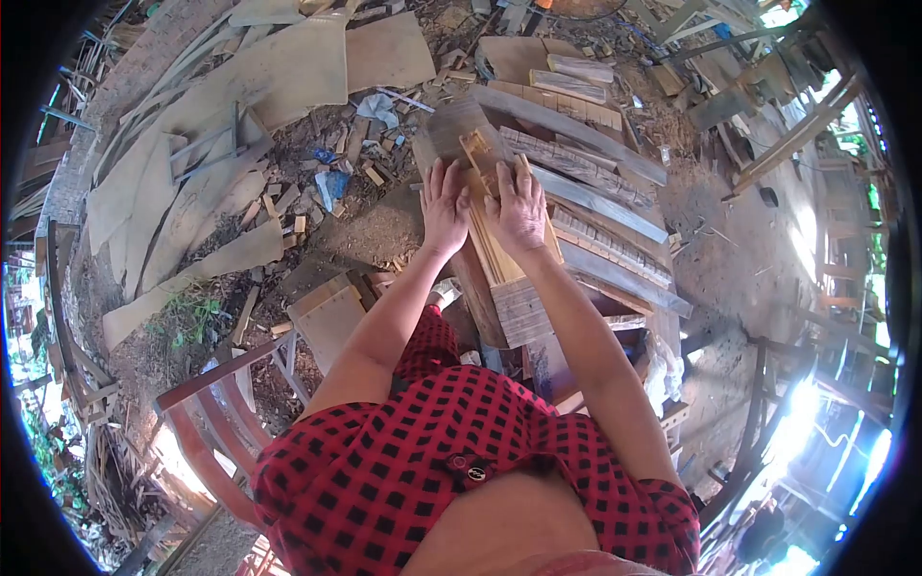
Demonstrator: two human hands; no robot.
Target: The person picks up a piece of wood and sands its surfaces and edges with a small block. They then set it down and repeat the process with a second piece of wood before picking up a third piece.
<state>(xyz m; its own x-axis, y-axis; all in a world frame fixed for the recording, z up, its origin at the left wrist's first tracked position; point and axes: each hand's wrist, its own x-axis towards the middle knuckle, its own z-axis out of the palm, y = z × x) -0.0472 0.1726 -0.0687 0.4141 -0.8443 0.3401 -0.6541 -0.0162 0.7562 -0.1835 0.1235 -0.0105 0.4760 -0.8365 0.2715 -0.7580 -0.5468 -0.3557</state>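
Note:
My left hand (445, 208) lies with its fingers stretched forward over the left side of a thick wooden plank (526, 314). Just to its right, my right hand (518, 209) bends its fingers over a short wooden strip (478, 151), thumb on the near side. Its palm partly hides the strip and the contact below. Pale yellowish wood strips (488, 248) run lengthwise along the plank between my wrists and under my right forearm. The plank's near end points toward my body.
Several weathered boards (595, 144) lie slanted in a row to the right. Thin sheets (279, 72) and wood scraps cover the ground at upper left, with blue plastic (332, 187) among them. A wooden chair (216, 413) stands at lower left; timber frames (797, 134) rise at right.

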